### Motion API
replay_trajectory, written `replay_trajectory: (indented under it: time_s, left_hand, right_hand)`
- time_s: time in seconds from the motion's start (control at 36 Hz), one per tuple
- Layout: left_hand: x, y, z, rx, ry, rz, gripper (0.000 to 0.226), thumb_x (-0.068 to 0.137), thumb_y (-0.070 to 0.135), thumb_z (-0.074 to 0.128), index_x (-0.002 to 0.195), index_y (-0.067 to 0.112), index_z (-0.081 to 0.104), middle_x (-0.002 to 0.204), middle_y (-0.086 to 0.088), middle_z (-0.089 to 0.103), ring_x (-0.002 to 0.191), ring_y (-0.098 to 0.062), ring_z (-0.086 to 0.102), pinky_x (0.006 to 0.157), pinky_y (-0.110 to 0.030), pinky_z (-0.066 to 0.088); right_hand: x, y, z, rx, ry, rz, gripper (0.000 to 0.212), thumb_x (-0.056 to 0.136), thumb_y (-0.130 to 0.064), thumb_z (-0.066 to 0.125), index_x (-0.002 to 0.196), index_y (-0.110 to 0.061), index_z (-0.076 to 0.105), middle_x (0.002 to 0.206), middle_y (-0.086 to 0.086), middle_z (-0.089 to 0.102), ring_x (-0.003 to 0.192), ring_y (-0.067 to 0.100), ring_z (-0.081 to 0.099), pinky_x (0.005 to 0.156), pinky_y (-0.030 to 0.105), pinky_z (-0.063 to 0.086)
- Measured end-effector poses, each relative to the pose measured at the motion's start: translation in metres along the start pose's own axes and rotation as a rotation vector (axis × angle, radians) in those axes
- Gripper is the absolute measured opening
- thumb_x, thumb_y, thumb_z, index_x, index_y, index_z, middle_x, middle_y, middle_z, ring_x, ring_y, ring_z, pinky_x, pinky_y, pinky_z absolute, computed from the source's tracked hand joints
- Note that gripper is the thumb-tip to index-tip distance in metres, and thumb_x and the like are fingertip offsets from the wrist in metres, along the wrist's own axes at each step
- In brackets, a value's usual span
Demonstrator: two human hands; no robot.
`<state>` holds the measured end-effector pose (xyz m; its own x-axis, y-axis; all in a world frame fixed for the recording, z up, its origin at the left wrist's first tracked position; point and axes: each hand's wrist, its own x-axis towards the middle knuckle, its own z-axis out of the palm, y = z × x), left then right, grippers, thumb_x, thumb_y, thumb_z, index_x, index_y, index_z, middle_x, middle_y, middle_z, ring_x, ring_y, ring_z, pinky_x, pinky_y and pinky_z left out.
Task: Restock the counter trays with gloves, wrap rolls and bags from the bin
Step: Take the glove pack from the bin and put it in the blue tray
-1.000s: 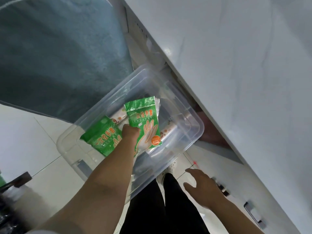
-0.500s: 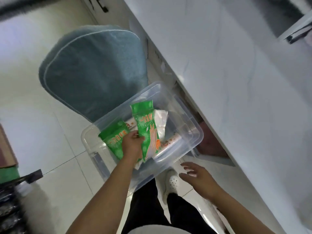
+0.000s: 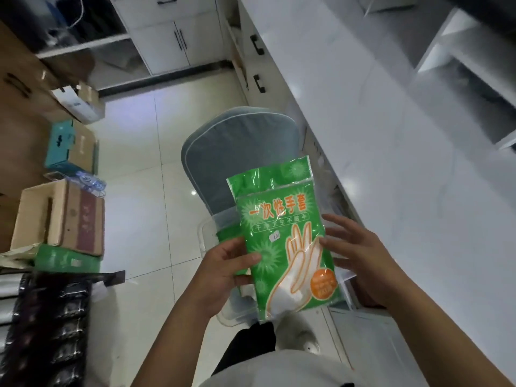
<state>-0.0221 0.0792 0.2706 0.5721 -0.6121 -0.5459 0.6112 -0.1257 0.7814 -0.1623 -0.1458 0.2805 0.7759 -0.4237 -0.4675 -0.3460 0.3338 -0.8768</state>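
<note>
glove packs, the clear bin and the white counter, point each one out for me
glove packs [image 3: 282,236], head view, on the green front of the nearer pack below the orange lettering
clear bin [image 3: 208,233], head view, on the clear rim left of the packs
white counter [image 3: 391,163], head view, on its bare top

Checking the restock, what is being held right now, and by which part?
The left hand pinches the green glove packet at its left edge; the right hand touches the right edge.

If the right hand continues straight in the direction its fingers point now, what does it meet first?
Most likely the green glove packet. The right hand is open, fingers aimed at its right edge; the left hand grips the other side. Whether they already touch is unclear.
</note>
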Motion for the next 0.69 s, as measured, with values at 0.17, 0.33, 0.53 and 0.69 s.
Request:
replay_trajectory:
  time_s: [0.17,0.33,0.53,0.69]
  left_hand:
    - [-0.010,0.010,0.011,-0.065,-0.024,0.054,0.030,0.072,0.008,0.075,0.101,0.016,0.078,0.104,-0.009,0.076,0.091,-0.026,0.074,0.069,-0.039,0.060]
    - [-0.010,0.014,0.029,-0.053,-0.046,0.068,0.030,0.074,0.012,0.075,0.104,0.015,0.077,0.107,-0.009,0.075,0.092,-0.023,0.073,0.067,-0.034,0.059]
    - [0.003,0.008,0.052,0.042,-0.180,0.023,0.052,0.077,0.005,0.070,0.126,0.021,0.067,0.126,-0.011,0.068,0.108,-0.029,0.068,0.079,-0.038,0.058]
    - [0.028,-0.005,0.097,0.184,-0.329,-0.081,0.058,0.077,0.008,0.077,0.127,0.035,0.064,0.122,-0.008,0.070,0.107,-0.031,0.070,0.073,-0.041,0.058]
  right_hand:
    - [-0.015,-0.017,-0.005,0.059,-0.076,-0.056,0.040,0.074,-0.025,0.075,0.113,-0.030,0.072,0.105,0.011,0.076,0.093,0.033,0.074,0.068,0.038,0.061]
    - [-0.024,-0.016,-0.020,0.093,-0.037,-0.087,0.039,0.079,-0.013,0.073,0.115,-0.028,0.070,0.103,0.015,0.076,0.092,0.036,0.074,0.068,0.043,0.061]
    - [-0.037,-0.006,-0.041,0.174,0.181,-0.047,0.037,0.085,0.006,0.065,0.112,-0.018,0.070,0.094,0.017,0.076,0.085,0.034,0.075,0.059,0.038,0.060]
    - [-0.069,0.002,-0.076,0.203,0.413,-0.017,0.029,0.088,0.003,0.065,0.110,-0.016,0.069,0.088,0.012,0.077,0.082,0.031,0.076,0.057,0.035,0.059]
